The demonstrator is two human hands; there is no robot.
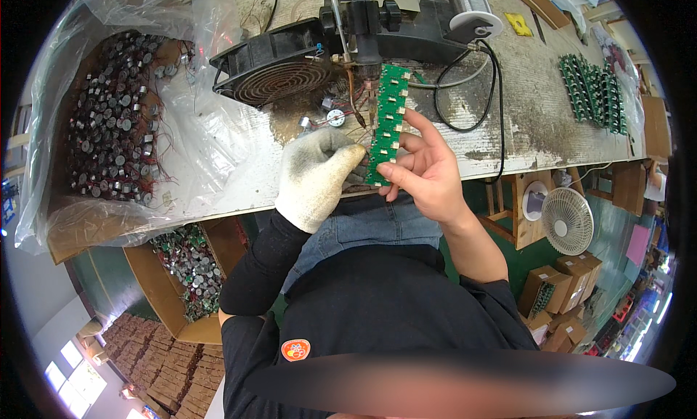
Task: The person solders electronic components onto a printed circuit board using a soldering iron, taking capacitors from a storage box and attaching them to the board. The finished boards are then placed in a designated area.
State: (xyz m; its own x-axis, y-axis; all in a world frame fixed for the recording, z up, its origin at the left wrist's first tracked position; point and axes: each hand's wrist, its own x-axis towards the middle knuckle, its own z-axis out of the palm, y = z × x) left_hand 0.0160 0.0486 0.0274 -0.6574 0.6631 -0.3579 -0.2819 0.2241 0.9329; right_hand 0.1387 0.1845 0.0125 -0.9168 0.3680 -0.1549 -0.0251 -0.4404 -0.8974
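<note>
My right hand, bare, grips a long green circuit board strip by its right edge and lower part. The strip is held upright below a soldering head, its upper end close to the tip. My left hand, in a whitish knit glove, has thumb and fingers pinched together at the strip's left edge. What sits between those fingertips is too small to make out. Just beyond the glove, small round motors with thin wires lie on the worktable.
A black fan and a solder wire spool stand at the back. On the left, a plastic-lined box holds many small motors. More green boards lie far right; black cable loops nearby. Below left is another carton.
</note>
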